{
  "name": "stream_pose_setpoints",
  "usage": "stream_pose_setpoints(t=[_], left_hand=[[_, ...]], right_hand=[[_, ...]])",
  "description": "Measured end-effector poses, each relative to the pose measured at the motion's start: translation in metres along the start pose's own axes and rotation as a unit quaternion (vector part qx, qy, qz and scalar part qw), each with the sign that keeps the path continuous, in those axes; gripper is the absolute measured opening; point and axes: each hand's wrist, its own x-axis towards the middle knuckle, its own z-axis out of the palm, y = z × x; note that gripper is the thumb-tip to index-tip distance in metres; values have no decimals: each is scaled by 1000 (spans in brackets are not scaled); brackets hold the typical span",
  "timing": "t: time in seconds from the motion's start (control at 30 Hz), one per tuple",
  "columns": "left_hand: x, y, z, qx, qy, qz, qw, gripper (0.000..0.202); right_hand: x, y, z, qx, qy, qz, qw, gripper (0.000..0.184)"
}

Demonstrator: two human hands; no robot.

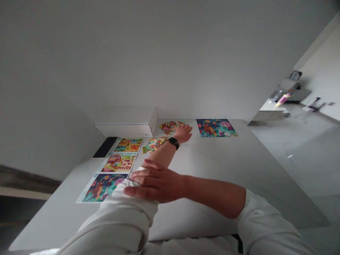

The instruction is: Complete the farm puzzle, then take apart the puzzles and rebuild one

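My left hand (183,134) reaches far out over the white table (212,166), fingers stretched flat, touching the edge of a pile of colourful loose puzzle pieces (170,126). A black watch (173,142) sits on that wrist. My right hand (154,183) crosses over and wraps round my left forearm at the cuff of the white sleeve (127,209). A second patch of green and yellow puzzle pieces (154,143) lies just left of the left wrist. A finished dark blue puzzle (215,128) lies to the right of the left hand.
Three colourful picture sheets (119,162) lie in a row along the table's left side. A white box (127,124) stands at the back left, with a flat black object (105,146) beside it. A counter with small items (284,97) is at the far right.
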Motion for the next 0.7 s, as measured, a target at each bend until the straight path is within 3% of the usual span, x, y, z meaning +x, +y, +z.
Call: stream_pose_setpoints(t=[0.1, 0.17, 0.23, 0.27, 0.33, 0.4, 0.47, 0.57, 0.7], left_hand=[[8, 16, 19, -37, -2, -32, 999, 45], [17, 31, 33, -48, -11, -32, 998, 49], [30, 46, 46, -52, -25, -24, 998, 51], [37, 52, 52, -53, -32, -20, 998, 52], [51, 63, 62, -54, -43, -15, 998, 53], [64, 69, 70, -51, -50, -22, 997, 55], [75, 69, 78, -47, -55, -38, 997, 57], [85, 65, 88, -44, -62, -49, 996, 59], [90, 59, 92, -48, -64, -43, 996, 56]], right_hand=[[-31, -8, -11, -8, -3, 9, 1000, 56], [-69, 10, -25, -8, 11, 61, 998, 63], [-123, 43, -44, -37, 46, 173, 983, 70], [-155, 64, -55, -71, 65, 251, 963, 64], [-219, 107, -77, -150, 87, 412, 894, 50], [-275, 146, -97, -196, 42, 537, 819, 46], [-316, 179, -110, -218, -19, 614, 758, 46], [-344, 213, -116, -219, -92, 659, 714, 49], [-349, 229, -109, -187, -158, 666, 705, 52]])
